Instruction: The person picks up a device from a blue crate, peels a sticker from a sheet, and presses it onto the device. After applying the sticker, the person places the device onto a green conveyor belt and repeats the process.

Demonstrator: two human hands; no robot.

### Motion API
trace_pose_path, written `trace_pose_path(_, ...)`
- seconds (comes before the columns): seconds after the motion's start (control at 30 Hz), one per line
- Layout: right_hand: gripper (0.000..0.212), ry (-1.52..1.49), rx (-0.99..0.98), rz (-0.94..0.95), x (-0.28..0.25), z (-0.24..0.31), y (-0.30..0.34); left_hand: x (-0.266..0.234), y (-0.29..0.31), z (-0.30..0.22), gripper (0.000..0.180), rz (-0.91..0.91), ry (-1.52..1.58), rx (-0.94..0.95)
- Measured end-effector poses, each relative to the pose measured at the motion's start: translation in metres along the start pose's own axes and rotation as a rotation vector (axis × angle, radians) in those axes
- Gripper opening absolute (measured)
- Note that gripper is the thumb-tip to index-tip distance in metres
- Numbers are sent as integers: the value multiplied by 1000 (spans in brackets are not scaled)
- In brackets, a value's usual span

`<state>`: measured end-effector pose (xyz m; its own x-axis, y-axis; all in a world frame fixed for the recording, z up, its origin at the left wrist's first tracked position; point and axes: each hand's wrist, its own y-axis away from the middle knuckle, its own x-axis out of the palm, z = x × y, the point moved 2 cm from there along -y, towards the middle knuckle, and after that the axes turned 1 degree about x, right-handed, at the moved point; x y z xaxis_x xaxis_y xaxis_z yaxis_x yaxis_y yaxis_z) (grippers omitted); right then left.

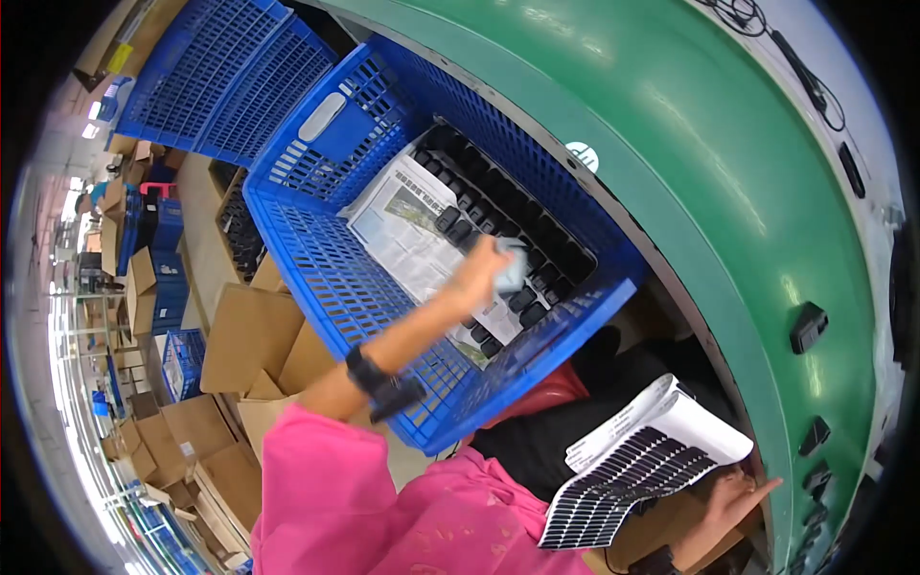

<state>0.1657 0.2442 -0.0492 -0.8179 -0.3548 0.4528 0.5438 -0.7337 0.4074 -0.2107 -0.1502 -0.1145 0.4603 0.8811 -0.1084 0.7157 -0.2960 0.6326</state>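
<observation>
My left hand reaches into a blue plastic basket, its fingers closed on a small light-grey thing smeared by motion. Beneath it, small black plastic devices stand in rows, some on printed newspaper. My right hand is low at the right, by the green conveyor's edge, one finger stretched out and the others partly bent. I see nothing gripped in it. Beside that hand, over my lap, lies a curled white sheet covered with rows of black rectangular labels.
The green conveyor belt curves along the right, carrying several black devices. Cables lie beyond it. Another blue basket stands at the far left, and open cardboard boxes crowd the left side.
</observation>
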Motion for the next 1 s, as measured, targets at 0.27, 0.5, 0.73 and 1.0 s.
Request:
trace_pose_path(0.27, 40, 34, -30, -271, -11, 15, -13, -182, -159, 99, 40, -347, -709, 198)
trace_pose_path(0.5, 37, 101, -91, -509, -1, 14, -14, -168, -205, 128, 29, -531, -961, 186)
trace_pose_path(0.73, 49, 94, -58, -562, 0, 13, -12, -169, -217, 157, 23, -499, -1013, 283)
trace_pose_path(1.0, 46, 70, -35, -570, -5, 17, -3, -176, -221, 158, 31, -467, -902, 308)
